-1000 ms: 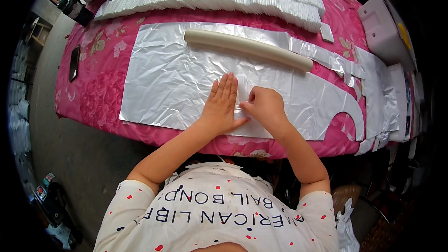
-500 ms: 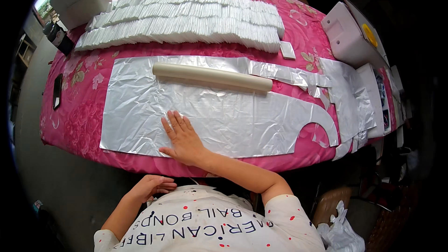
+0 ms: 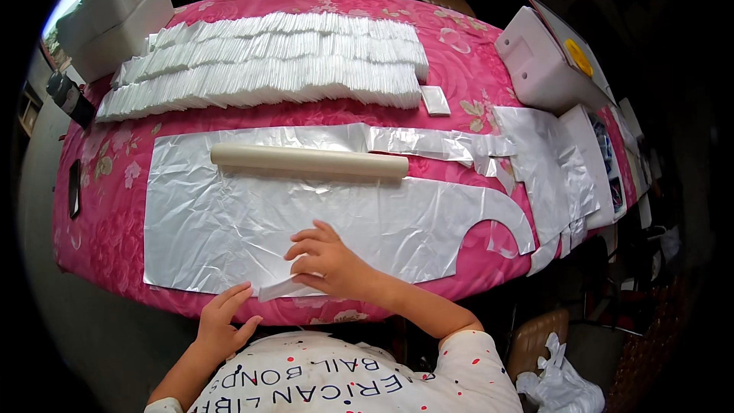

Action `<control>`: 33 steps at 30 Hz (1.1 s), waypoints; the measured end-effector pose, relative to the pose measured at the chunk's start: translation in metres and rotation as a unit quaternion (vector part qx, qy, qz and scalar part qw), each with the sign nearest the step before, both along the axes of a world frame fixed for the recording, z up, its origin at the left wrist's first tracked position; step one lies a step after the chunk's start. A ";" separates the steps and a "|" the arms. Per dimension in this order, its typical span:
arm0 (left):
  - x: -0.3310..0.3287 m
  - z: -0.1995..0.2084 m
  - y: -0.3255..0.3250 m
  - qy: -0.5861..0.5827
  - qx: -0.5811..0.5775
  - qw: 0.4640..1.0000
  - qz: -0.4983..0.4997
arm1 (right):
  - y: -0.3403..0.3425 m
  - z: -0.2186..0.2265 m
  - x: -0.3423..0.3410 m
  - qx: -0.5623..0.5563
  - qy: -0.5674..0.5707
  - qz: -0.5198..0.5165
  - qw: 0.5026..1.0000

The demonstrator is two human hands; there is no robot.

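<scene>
A silvery plastic sheet [image 3: 359,226] with a curved cut-out at its right end lies spread on the table in front of me. My right hand [image 3: 332,264] holds its near edge between thumb and finger, where a narrow strip is raised and turned over; the other fingers are lifted and apart. Fingers outstretched, my left hand [image 3: 223,325] reaches over the table's front, its fingertips at the sheet's edge beside the turned-over part. Across the far part of the sheet rests a long beige tube [image 3: 310,162].
Rows of thin white folded packets [image 3: 267,69] stand behind the sheet, with a single white packet [image 3: 435,101] nearby. Silvery offcuts [image 3: 547,164] and a white foam box [image 3: 547,61] are at right. A phone [image 3: 74,189] and a dark bottle [image 3: 70,99] lie left on the pink tablecloth [image 3: 103,252].
My right hand has come up from lying flat on the sheet and now grips its near edge. My left hand has moved up from my lap to that edge. The view has shifted.
</scene>
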State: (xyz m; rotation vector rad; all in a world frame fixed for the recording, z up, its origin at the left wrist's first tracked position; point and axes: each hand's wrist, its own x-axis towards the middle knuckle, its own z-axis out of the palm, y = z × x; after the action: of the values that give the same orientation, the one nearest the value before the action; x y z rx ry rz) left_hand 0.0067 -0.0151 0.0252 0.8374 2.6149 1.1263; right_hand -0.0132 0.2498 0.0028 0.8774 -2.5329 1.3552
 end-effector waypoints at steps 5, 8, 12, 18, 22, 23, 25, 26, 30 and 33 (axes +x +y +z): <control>-0.012 -0.006 0.010 0.007 -0.010 1.000 -0.020 | 0.175 0.018 -0.068 -0.254 0.000 -0.435 0.864; -0.017 -0.009 0.020 -0.027 -0.009 0.999 -0.033 | 0.289 -0.009 -0.118 -0.188 -0.006 -0.514 0.837; -0.025 -0.011 0.029 -0.042 -0.007 0.998 -0.036 | 0.333 -0.036 -0.157 -0.005 -0.059 -0.595 0.802; -0.029 -0.014 0.026 -0.020 -0.039 0.999 -0.032 | 0.302 -0.045 -0.161 0.247 0.056 -0.665 0.703; -0.035 -0.017 0.028 0.015 -0.034 0.998 -0.050 | 0.206 -0.007 -0.120 0.079 0.142 -0.376 0.912; -0.040 -0.018 0.035 0.034 -0.028 0.997 -0.069 | 0.185 -0.002 -0.100 0.110 0.117 -0.310 0.937; -0.051 -0.020 0.053 0.020 -0.010 0.995 -0.098 | 0.156 -0.009 -0.075 0.172 0.090 -0.243 0.950; -0.056 -0.022 0.064 0.007 0.003 0.994 -0.111 | 0.153 -0.018 -0.070 0.172 0.069 -0.250 0.950; -0.070 -0.043 0.099 0.055 0.021 0.993 -0.105 | 0.130 -0.002 -0.036 0.229 -0.044 -0.253 0.939; -0.070 -0.055 0.120 0.108 0.022 0.992 -0.064 | 0.093 -0.004 0.021 0.176 -0.084 -0.176 0.965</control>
State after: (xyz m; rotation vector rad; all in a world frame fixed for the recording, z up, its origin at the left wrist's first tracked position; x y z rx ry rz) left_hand -0.0633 0.1045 -0.0296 1.1784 2.6662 1.1200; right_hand 0.0073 0.3430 -0.0014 0.3330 -2.9342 0.9260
